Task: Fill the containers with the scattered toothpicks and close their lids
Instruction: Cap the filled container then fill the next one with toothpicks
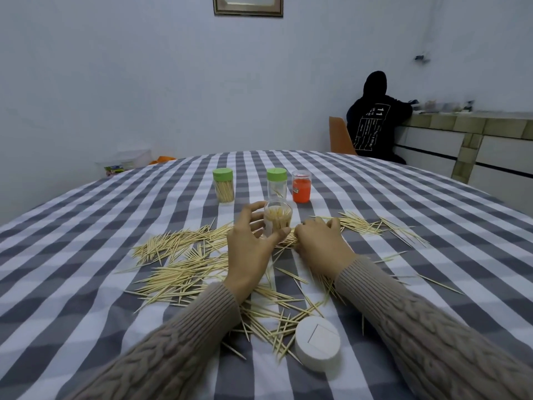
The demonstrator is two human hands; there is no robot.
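nearest me, a white lid lies off its jar among scattered toothpicks on the checked tablecloth. my left hand curls around the open clear container, part filled. my right hand rests curled on a bundle of picks just beside it; whether it grips them i cannot tell. beyond stand a full green-lidded jar, a nearly empty green-lidded jar and an orange jar. judgement: under half done; most picks remain loose.
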